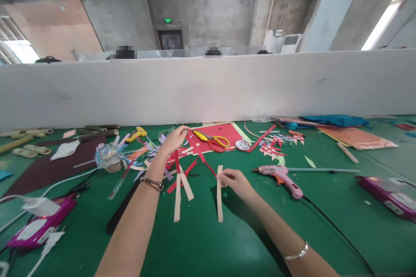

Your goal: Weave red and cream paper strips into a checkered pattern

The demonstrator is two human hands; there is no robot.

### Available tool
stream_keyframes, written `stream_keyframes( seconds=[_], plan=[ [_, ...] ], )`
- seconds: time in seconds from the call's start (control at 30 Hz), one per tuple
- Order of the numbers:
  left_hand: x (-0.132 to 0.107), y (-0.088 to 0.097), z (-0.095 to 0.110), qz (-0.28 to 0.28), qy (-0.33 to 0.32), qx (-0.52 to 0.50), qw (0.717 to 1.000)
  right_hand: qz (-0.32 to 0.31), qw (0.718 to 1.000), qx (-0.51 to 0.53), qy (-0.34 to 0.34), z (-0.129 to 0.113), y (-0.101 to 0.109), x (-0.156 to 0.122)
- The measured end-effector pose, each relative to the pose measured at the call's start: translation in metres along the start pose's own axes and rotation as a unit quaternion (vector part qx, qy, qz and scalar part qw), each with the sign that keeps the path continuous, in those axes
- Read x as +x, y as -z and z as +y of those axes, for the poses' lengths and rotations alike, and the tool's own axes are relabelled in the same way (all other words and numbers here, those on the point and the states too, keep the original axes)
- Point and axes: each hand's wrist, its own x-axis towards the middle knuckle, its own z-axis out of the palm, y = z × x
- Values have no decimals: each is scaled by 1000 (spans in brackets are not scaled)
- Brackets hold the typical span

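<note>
My right hand (pixel 236 184) pinches a cream paper strip (pixel 219 203), holding it upright near its upper end. A thin red strip (pixel 208 165) runs from the paper pile toward those fingers. My left hand (pixel 174 140) reaches into the pile at the left edge of a red sheet (pixel 212 132); its fingers are bent together, and whatever is between them is hidden. Below that hand, a cream strip (pixel 177 199) with a red strip above it lies beside a shorter cream strip (pixel 186 184). Yellow-handled scissors (pixel 211 138) rest on the red sheet.
A pink glue gun (pixel 282 176) lies right of my right hand, its black cord trailing forward. Woven paper pieces (pixel 276 143) and a round patterned tin (pixel 242 145) sit behind it. Purple power strips (pixel 42 223) and bamboo pieces (pixel 35 150) are leftward. A white partition (pixel 208 91) bounds the table.
</note>
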Motion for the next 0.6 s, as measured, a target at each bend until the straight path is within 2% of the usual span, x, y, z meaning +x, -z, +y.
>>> stream_keyframes(
  seconds=[0.27,0.47,0.6],
  plan=[
    [-20,-31,-10,-76,13,-56,995,17,1000,13,-14,-16,2,1],
    [-26,-39,-22,-75,43,-114,990,-3,1000,-2,10,-38,10,9],
    [-33,-37,-17,-60,27,-179,982,-19,999,1,33,-48,10,21]
  ],
)
